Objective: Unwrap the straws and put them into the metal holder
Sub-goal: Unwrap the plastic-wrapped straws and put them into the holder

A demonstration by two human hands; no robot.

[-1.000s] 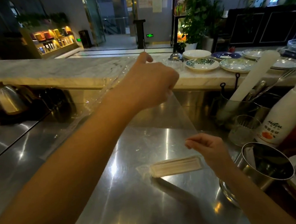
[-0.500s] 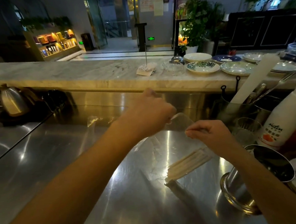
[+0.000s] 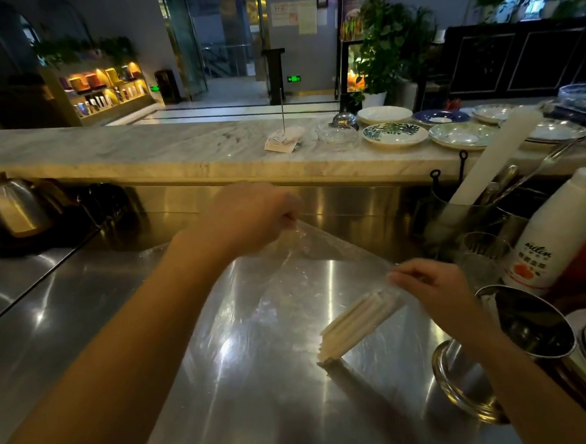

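A bundle of white straws [image 3: 356, 322] lies tilted inside a sheet of clear plastic wrap [image 3: 282, 291], its lower end resting on the steel counter [image 3: 85, 320]. My left hand [image 3: 250, 217] pinches the far edge of the wrap above the counter. My right hand [image 3: 432, 285] pinches the wrap at the raised upper end of the bundle. The metal holder [image 3: 508, 342], a shiny round cup, leans at the right, right of the straws, with its mouth toward me.
A white bottle [image 3: 556, 229] and a glass [image 3: 485, 254] stand at the right, behind them a container of utensils [image 3: 509, 188]. Several plates [image 3: 394, 134] sit on the marble ledge [image 3: 143, 152]. A kettle [image 3: 16, 208] is at the far left.
My left hand has come down from high over the ledge to just above the counter, still holding the wrap. My right hand lifted one end of the straw bundle, so it now tilts.
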